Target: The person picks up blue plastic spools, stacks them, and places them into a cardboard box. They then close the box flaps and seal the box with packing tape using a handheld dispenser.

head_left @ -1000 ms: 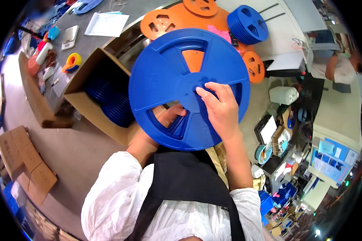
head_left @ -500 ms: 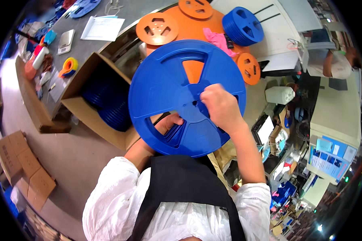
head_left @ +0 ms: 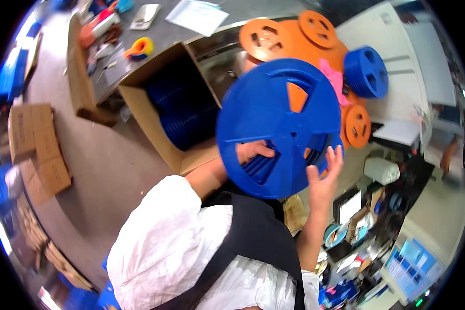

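Observation:
A stack of large blue plastic reels is held up in front of my chest, its round face with wedge-shaped windows toward me. My left hand reaches through the lower-left window and grips the stack, the thumb showing over a spoke. By the lower-right rim, my right hand has its fingers spread and holds nothing. Left of the stack stands an open cardboard box with more blue reels inside.
Beyond the reels is an orange round surface bearing orange discs, a pink cloth and another blue reel stack. A grey table at far left holds yellow tape and papers. Cartons lie on the floor at left.
My right hand has come off the hub at the reel's centre and opened beside the lower-right rim. My left hand keeps its grip. The whole view has swung, shifting the surroundings.

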`<state>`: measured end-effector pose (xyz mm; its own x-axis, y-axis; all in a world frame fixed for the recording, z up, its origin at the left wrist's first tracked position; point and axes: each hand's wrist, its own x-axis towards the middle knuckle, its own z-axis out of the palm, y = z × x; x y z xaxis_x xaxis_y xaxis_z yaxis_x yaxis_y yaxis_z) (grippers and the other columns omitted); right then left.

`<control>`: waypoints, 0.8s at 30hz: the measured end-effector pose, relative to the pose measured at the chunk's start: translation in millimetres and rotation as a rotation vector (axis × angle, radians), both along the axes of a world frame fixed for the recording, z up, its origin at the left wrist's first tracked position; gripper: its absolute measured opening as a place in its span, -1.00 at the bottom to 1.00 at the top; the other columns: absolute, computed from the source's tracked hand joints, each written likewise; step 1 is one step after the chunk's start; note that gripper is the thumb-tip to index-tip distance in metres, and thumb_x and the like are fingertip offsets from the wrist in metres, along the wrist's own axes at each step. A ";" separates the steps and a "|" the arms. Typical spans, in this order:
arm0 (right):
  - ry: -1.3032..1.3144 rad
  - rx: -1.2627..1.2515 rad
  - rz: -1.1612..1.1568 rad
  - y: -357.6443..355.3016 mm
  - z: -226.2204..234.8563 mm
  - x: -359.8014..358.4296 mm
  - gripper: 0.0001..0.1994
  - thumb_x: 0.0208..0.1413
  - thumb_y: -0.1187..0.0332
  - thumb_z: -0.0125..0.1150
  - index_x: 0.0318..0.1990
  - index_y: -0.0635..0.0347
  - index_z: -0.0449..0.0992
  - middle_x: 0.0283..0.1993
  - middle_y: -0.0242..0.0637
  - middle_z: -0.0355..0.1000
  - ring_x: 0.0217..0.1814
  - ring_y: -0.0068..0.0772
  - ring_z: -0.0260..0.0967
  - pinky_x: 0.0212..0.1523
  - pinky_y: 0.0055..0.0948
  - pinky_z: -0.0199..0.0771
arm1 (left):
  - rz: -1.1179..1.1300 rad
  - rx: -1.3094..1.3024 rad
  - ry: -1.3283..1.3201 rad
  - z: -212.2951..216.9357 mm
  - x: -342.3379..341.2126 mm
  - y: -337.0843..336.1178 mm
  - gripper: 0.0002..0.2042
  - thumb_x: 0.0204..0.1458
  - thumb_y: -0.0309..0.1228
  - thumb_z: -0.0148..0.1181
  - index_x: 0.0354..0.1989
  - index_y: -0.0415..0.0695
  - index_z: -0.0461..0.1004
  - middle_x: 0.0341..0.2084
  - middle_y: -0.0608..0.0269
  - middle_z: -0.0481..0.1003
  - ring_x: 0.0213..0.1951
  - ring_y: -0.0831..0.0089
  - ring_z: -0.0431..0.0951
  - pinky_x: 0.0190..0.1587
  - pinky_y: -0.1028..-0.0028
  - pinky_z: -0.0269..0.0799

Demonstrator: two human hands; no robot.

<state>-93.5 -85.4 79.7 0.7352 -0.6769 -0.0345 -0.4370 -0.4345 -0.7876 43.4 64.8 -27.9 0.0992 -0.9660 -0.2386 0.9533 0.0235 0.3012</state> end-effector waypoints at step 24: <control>0.020 1.026 0.250 -4.2 -163.2 -62.9 -0.56 0.18 0.29 0.11 0.18 0.21 0.28 0.14 -0.29 0.31 0.12 -0.39 0.29 0.16 -0.37 0.32 | 0.418 1.105 -0.592 -42.0 -131.7 -4.5 0.16 -0.22 -0.27 0.40 0.40 0.13 -0.48 0.02 -0.18 0.28 0.00 -0.02 0.42 0.07 0.21 0.32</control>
